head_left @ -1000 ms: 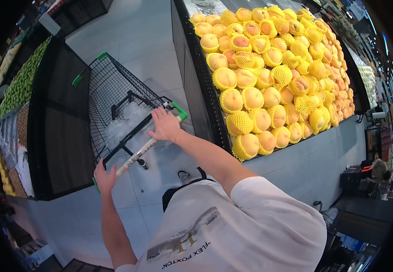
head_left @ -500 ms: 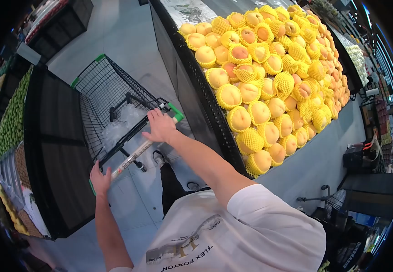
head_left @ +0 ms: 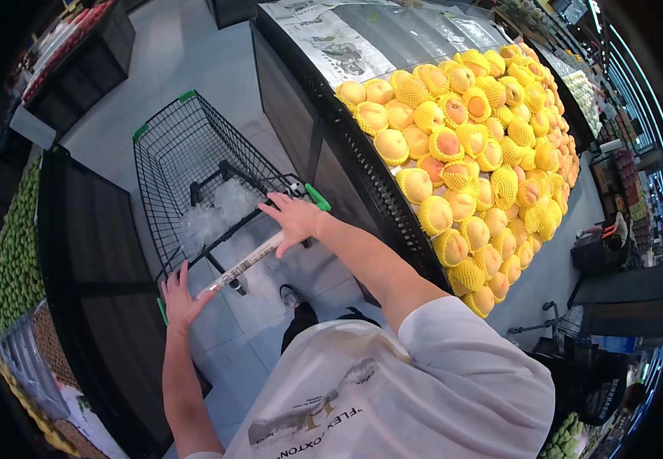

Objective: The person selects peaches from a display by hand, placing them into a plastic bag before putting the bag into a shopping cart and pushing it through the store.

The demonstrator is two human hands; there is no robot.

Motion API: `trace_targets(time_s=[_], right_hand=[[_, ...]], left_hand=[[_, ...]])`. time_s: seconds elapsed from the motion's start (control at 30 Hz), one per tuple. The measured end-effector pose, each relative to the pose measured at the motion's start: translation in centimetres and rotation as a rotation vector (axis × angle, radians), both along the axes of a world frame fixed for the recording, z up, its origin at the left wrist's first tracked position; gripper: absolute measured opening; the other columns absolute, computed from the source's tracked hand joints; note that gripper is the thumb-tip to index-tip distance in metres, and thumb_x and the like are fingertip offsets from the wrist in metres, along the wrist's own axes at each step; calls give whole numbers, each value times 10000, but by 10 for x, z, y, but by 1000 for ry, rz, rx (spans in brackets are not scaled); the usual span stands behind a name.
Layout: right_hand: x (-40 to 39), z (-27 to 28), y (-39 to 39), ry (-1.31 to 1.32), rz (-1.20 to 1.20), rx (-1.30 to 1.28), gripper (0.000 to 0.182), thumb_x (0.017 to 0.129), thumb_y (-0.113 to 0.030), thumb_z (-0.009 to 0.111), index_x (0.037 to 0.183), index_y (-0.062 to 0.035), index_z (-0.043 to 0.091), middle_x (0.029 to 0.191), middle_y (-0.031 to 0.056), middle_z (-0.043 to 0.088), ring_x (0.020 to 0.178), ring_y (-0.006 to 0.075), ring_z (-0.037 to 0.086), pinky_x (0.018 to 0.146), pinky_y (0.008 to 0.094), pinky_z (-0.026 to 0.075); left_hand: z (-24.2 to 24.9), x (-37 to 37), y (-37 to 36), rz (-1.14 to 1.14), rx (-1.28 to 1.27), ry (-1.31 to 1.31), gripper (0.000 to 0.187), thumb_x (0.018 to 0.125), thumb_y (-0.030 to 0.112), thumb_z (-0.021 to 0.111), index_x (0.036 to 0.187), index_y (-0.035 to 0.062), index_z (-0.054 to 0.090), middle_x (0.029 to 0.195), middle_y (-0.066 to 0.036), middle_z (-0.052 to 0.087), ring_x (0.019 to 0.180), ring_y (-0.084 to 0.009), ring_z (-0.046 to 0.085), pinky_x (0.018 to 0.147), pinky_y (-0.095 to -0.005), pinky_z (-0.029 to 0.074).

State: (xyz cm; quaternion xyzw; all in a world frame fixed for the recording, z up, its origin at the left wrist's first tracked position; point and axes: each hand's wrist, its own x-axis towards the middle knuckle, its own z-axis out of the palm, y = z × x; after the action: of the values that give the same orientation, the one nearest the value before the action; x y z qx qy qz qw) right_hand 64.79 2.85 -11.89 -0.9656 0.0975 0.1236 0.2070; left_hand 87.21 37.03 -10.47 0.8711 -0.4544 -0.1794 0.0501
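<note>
1. One view only, from the person's head, looking steeply down over the chest and both arms.
2. It faces forward along the cart [head_left: 193,176], with its handle [head_left: 243,264] under the left hand [head_left: 180,300] and right hand [head_left: 294,220].
3. The wide lens bends the edges; the fruit stand [head_left: 469,153] right of the right hand lies farther off.

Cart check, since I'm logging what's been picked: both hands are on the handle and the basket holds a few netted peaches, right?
Not quite. The head view shows both hands, left hand and right hand, on the cart handle, but the basket holds only clear plastic bags; the netted peaches sit on the display.
</note>
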Motion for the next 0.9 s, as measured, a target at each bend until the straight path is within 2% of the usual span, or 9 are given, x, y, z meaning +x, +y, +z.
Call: trace_targets(time_s=[0.03, 0.13, 0.17, 0.3, 0.67, 0.9], right_hand=[[10, 2, -5, 16, 7, -9, 1304, 617, -703, 838, 1604, -98, 237, 1625, 213, 253, 1490, 385, 280, 1179, 490, 361], [38, -13, -18, -6, 20, -30, 1276, 619, -644, 865, 1594, -98, 251, 1616, 170, 276, 1469, 368, 304, 1174, 476, 377], [46, -17, -22, -20, 1, -47, 1233, 627, -585, 880, 1587, -114, 267, 1597, 139, 298, 1451, 353, 324, 1148, 460, 421], [79, 4, -41, 62, -45, -56, 1177, 655, -517, 871, 1591, -140, 264, 1574, 118, 319, 1445, 328, 333, 1101, 452, 481], [155, -6, -117, 90, -63, -48, 1146, 648, -431, 879, 1586, -145, 286, 1540, 137, 362, 1429, 322, 356, 1113, 436, 465], [209, -23, -186, 80, -51, -8, 1135, 648, -377, 885, 1578, -137, 279, 1542, 148, 345, 1449, 343, 337, 1132, 456, 442]], left_hand=[[4, 10, -12, -29, 33, -6, 1110, 720, 614, 788, 1596, 153, 287, 1429, -302, 468, 1364, -436, 428, 1200, -585, 220], [8, 39, -34, -66, 141, -18, 1216, 642, 573, 848, 1610, 158, 240, 1430, -327, 452, 1379, -442, 413, 1219, -579, 194], [4, 47, -41, -57, 139, -17, 1223, 628, 548, 858, 1610, 160, 241, 1430, -327, 453, 1384, -440, 409, 1223, -578, 191], [0, 81, -72, -29, 115, -15, 1228, 595, 458, 876, 1607, 165, 244, 1432, -320, 456, 1401, -432, 397, 1234, -568, 182], [-11, 164, -156, -24, 154, 3, 1225, 576, 459, 865, 1596, 159, 255, 1406, -284, 480, 1394, -406, 400, 1243, -526, 180], [-25, 214, -220, -29, 136, -35, 1205, 568, 434, 872, 1584, 157, 285, 1356, -226, 519, 1336, -389, 456, 1221, -525, 228]])
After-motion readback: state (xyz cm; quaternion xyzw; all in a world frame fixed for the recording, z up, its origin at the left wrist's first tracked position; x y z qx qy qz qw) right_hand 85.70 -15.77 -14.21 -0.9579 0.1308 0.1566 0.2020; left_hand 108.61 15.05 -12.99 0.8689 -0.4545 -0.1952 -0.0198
